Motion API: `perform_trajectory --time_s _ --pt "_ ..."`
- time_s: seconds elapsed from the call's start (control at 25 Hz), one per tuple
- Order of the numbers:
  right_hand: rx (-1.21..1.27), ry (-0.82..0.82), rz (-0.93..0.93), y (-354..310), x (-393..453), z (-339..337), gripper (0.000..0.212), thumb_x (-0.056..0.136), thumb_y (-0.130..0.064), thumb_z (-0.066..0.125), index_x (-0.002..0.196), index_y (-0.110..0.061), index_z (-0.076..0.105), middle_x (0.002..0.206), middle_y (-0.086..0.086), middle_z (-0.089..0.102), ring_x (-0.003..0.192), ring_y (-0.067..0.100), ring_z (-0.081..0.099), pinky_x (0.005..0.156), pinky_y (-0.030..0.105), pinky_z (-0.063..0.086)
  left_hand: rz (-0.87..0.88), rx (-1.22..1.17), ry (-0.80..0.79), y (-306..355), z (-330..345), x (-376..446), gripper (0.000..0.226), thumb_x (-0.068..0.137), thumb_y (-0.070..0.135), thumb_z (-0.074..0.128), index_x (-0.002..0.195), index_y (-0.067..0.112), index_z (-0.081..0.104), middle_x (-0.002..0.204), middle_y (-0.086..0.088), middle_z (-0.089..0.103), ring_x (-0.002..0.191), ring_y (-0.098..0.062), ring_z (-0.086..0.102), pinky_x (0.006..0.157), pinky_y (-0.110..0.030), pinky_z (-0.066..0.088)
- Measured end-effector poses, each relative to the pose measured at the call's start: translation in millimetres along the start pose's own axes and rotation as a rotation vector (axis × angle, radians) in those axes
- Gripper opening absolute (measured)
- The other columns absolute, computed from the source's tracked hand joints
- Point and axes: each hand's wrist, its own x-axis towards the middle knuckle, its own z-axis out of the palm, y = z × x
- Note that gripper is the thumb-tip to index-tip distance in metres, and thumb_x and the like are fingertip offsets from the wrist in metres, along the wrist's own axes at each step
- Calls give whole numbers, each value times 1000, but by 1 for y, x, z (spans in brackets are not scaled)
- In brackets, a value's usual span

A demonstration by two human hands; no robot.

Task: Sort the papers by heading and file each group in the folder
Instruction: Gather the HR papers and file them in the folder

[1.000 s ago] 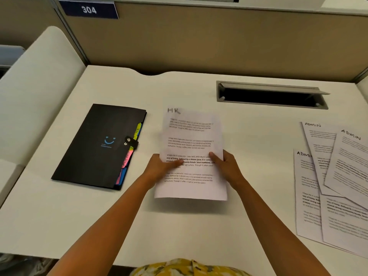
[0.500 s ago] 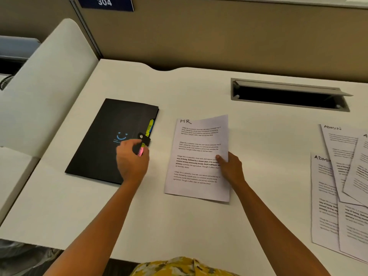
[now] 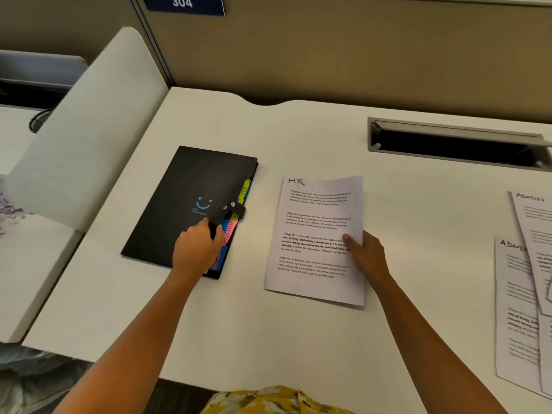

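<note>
A black folder (image 3: 182, 204) with a blue smiley and coloured index tabs lies at the left of the white desk (image 3: 298, 339). Its snap strap (image 3: 239, 208) hangs loose over the right edge. My left hand (image 3: 197, 249) rests on the folder's lower right edge, with the fingers at the cover beside a pink tab marked "Admin". A stack of papers headed HR (image 3: 316, 234) lies in the middle of the desk. My right hand (image 3: 364, 255) grips its right edge, thumb on top. Papers headed ADMIN (image 3: 525, 279) lie overlapped at the far right.
A grey cable slot (image 3: 454, 144) with an open flap is set into the desk at the back right. A beige partition wall stands behind, with a blue sign reading 304. A white side panel (image 3: 80, 138) rises at the left.
My left hand let go of the HR papers and moved left onto the folder, where the strap is now off its snap. The HR papers came down flat on the desk, held by my right hand alone.
</note>
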Motion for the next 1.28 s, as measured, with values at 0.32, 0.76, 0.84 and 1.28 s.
perform_trajectory --time_s 0.32,0.76,0.84,1.28 --pt "192 -99 28 -7 -6 -2 30 94 -38 59 120 -22 60 116 3 70 101 24 68 92 48 54 -24 -251 81 -16 -18 -1 37 104 23 31 77 6 48 53 -8 45 45 -18 50 43 -27 42" --pt "1352 -687 284 -86 -17 74 34 96 -17 56 127 -6 61 125 7 66 59 9 64 57 17 54 -45 -445 45 -31 -37 1 38 103 22 36 70 8 48 57 -7 47 50 -13 45 49 -24 38" --pt "1366 -688 314 -99 -21 85 32 89 -16 68 120 -8 67 119 7 69 52 6 61 50 12 50 -41 -444 30 -31 -39 2 38 103 22 36 71 7 49 57 -6 47 50 -13 45 49 -23 38" --pt "140 -226 39 -98 7 51 31 96 -25 57 125 -13 62 119 7 68 98 24 67 86 37 53 -3 -432 34 -34 -40 3 35 103 22 37 73 8 50 56 -2 47 49 -10 48 48 -18 38"
